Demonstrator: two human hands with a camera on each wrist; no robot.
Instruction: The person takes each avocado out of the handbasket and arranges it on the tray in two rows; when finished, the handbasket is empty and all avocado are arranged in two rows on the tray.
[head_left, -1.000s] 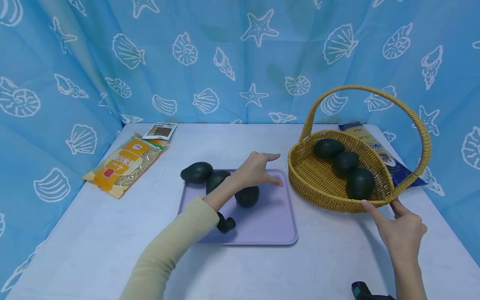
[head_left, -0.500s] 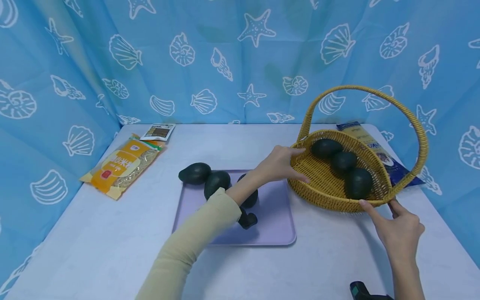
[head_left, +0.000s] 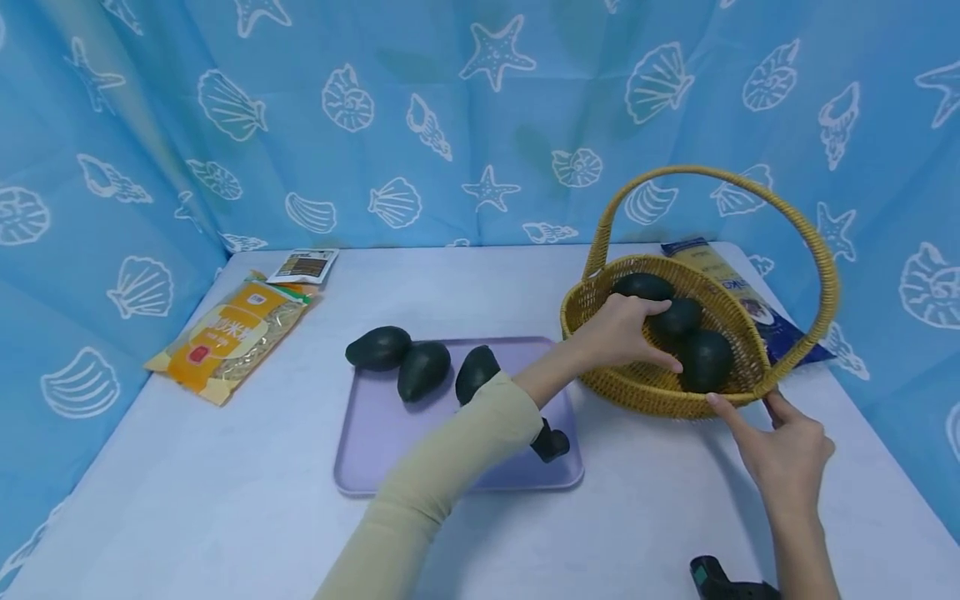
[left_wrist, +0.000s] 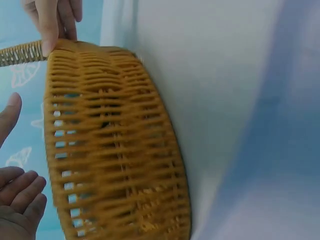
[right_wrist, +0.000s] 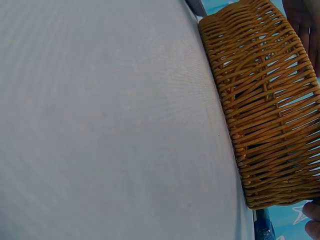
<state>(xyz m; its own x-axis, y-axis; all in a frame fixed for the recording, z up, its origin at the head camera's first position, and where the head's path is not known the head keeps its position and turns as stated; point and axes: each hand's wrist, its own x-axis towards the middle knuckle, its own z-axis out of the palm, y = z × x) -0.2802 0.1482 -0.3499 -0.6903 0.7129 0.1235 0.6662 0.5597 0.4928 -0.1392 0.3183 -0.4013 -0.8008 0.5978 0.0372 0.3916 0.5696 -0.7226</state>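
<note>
A yellow-brown wicker basket (head_left: 637,398) with a tall arched handle stands on the right of the table. Inside lie three dark green avocados: one at the back (head_left: 642,286), one in the middle (head_left: 682,317) and one in front (head_left: 707,360). My left hand (head_left: 618,333) reaches over the near-left rim, thumb and fingers spread apart beside the middle and front avocados. Whether it touches them cannot be told. In the left wrist view its fingers (left_wrist: 22,192) look spread, holding nothing. My right hand (head_left: 787,454) pinches the basket's near-right rim, thumb on top.
A lilac tray (head_left: 390,462) left of the basket bears avocados (head_left: 424,371), partly behind the left sleeve. Left at the back lie an orange grain bag (head_left: 236,333) and a small packet (head_left: 303,267). A blue-and-gold bag (head_left: 738,292) lies behind the basket.
My left hand has moved right, from above the tray across the rim into the basket. My right hand stays on the rim. The view has shifted slightly.
</note>
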